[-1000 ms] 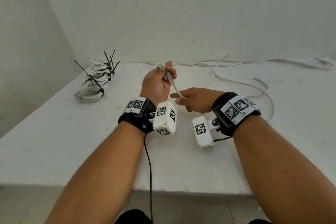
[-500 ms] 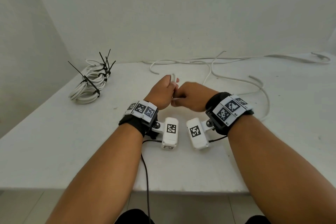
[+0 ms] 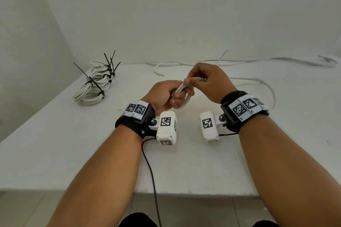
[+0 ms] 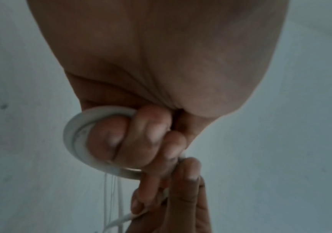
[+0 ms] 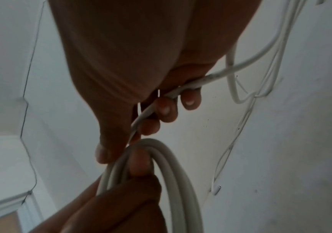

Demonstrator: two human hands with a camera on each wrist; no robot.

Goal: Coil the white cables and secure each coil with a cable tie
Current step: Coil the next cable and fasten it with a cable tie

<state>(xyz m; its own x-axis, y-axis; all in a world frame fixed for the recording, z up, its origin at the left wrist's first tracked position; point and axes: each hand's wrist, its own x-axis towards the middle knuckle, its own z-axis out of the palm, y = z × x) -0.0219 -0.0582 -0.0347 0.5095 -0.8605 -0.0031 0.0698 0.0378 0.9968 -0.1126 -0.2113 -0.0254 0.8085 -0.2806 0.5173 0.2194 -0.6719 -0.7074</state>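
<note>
My left hand (image 3: 170, 95) grips a small loop of white cable (image 3: 186, 102) above the table's middle; in the left wrist view the loop (image 4: 75, 138) curls round the curled fingers (image 4: 151, 130). My right hand (image 3: 206, 81) pinches the same cable (image 5: 192, 83) just above the left hand, thumb against the loop (image 5: 169, 159). From the right hand the loose cable (image 3: 265, 86) trails off to the right across the table. Finished coils (image 3: 92, 86) bound with black cable ties (image 3: 96, 84) lie at the far left.
More loose white cable (image 3: 295, 60) runs along the back edge of the white table (image 3: 73, 153) against the wall. A cut cable end (image 3: 159, 73) lies behind my hands. A dark wire (image 3: 151, 175) hangs from my left wrist camera over the front edge.
The hands came together and the right hand has lifted above the left, laying the cable over into a loop round the left fingers. The left hand now holds a loop instead of a single strand.
</note>
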